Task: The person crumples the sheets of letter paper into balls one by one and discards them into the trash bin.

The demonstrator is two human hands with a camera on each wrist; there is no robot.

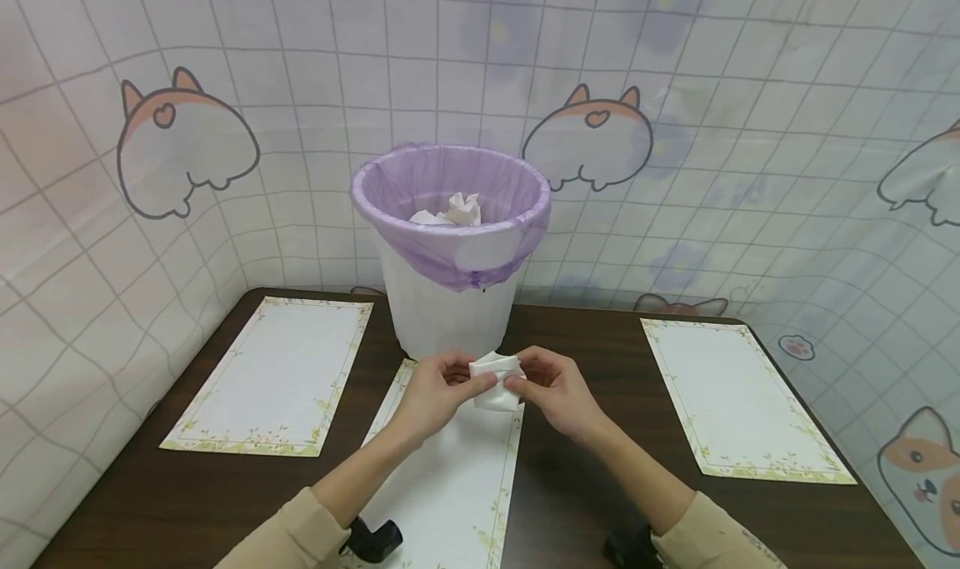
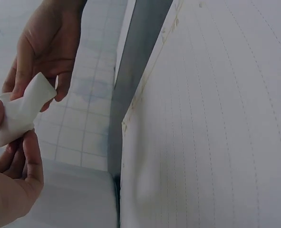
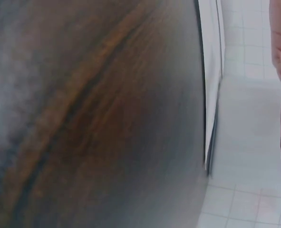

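A small white folded tissue is held between both hands, over the far part of the middle paper sheet and in front of the bin. My left hand pinches its left side, thumb on the near face and fingers behind. On the other side my right hand pinches it in the same way. Seen from the left wrist, the tissue has one folded end sticking out towards the right hand. Only a sliver of it shows at the right wrist view's edge, between partly cropped fingers.
Behind the hands stands a white bin with a purple liner over its rim and crumpled white tissues inside. More bordered sheets lie left and right on the dark wooden table. A patterned curtain surrounds it.
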